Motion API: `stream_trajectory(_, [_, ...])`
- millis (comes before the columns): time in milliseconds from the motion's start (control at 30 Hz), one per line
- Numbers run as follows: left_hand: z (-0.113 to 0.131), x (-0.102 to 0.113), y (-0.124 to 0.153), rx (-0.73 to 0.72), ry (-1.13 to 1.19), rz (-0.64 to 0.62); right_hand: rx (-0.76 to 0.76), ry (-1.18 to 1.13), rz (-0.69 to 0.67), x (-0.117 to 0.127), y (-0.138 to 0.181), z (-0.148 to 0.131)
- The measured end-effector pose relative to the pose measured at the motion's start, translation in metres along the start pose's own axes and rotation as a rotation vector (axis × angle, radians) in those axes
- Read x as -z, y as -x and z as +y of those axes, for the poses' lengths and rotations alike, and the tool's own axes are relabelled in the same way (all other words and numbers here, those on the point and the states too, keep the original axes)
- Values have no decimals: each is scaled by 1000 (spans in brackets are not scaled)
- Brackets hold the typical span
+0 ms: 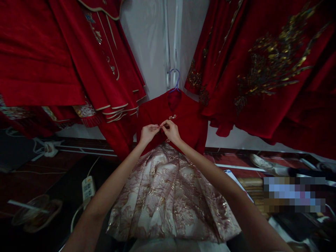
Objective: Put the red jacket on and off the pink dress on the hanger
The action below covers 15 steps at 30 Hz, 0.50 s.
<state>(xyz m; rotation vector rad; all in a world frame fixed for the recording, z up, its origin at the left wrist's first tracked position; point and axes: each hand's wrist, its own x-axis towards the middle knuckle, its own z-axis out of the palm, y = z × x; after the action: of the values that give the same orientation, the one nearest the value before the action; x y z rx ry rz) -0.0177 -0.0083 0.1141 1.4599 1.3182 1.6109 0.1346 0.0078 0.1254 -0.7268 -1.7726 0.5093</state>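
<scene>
A red jacket [187, 120] hangs on a blue hanger [175, 81] against the white wall, over a pale skirt [168, 196] with gold and pink embroidery. My left hand [148, 133] and my right hand [171, 131] meet at the jacket's front opening, fingertips pinched together on a small button fastening just below a jewelled clasp [172, 117]. Both arms reach forward over the skirt.
Red embroidered garments hang at the upper left [78, 59] and upper right [267, 66]. A white power strip [88, 188] lies on the dark floor at left, a plastic cup with straw [34, 211] near it. A shoe [265, 164] and a phone [237, 182] lie at right.
</scene>
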Motion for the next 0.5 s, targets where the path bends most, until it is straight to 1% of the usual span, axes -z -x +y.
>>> stream_trajectory(133, [3,0,1,5,-5,-7,9,1,-51,4,1,-1])
stream_trajectory(233, [7,2,2,-17,-68,-42,15,2,-49,5,1,-1])
stream_trajectory(433, [16,9,4,-167,-265,-136,-48,-47,-22,0,2,0])
stream_trajectory(500, [14,7,7,-203,-299,-114,-89,-110,-52,3,7,0])
